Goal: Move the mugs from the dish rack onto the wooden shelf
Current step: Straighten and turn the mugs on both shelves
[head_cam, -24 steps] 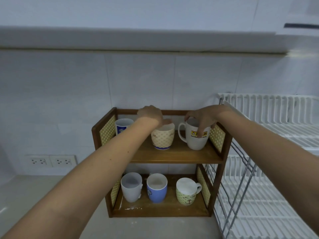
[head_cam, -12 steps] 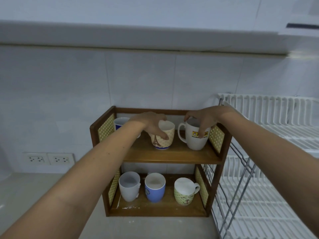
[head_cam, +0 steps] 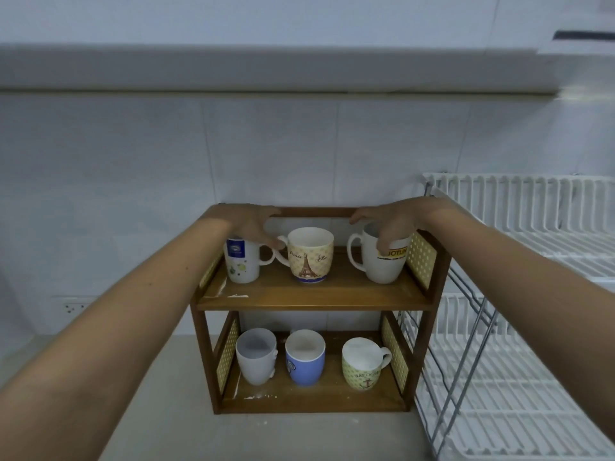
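Note:
The wooden shelf (head_cam: 332, 294) stands on the counter against the tiled wall. Its top board carries a white mug with a blue label (head_cam: 238, 264), a yellow Eiffel-tower mug (head_cam: 309, 257) and a white mug with a yellow logo (head_cam: 382, 267). Below stand a plain white mug (head_cam: 256, 357), a blue mug (head_cam: 304, 361) and a green patterned mug (head_cam: 361, 367). My left hand (head_cam: 253, 224) hovers open above the blue-label mug, fingertips by the Eiffel mug's handle. My right hand (head_cam: 389, 224) is spread over the logo mug's rim, thumb on its front.
A white wire dish rack (head_cam: 532, 227) on a metal frame stands right beside the shelf; no mugs show in its visible tiers. A wall socket (head_cam: 75, 307) sits low on the left. The pale counter (head_cam: 159, 394) stretches left of the shelf.
My left hand has let go of the Eiffel mug, which now stands with its handle to the left, and drawn back left. My right hand's fingers have loosened on the logo mug.

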Motion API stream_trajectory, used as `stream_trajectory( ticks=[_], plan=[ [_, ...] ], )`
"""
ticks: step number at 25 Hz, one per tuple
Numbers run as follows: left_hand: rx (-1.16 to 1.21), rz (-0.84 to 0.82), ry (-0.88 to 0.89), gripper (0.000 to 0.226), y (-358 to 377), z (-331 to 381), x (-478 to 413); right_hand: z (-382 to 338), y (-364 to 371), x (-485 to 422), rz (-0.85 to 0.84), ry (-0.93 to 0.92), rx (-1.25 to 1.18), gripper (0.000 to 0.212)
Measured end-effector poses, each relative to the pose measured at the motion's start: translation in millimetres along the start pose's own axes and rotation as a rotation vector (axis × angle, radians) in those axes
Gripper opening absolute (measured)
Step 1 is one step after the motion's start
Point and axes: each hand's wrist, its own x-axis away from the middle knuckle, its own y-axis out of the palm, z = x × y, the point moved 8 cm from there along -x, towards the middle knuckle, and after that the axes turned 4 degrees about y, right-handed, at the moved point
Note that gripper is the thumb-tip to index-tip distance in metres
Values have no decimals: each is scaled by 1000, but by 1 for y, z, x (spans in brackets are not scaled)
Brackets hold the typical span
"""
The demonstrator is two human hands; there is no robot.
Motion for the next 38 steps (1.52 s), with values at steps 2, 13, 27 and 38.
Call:
stream_trajectory(
  ticks=[2,13,27,38],
  plan=[
    [-140,-90,-16,72,1,-16,10,-29,-10,-1,113,-79,-110,75],
    [64,-206,-22,57,2,-29,26,-104,5,-23,70,-126,85,78],
    [-48,-102,-5,80,-7,-32,21,-101,8,-32,119,-149,68,90],
    [-154,58,-27,84,-2,-31,23,-102,4,-22,108,-219,-2,90]
  ],
)
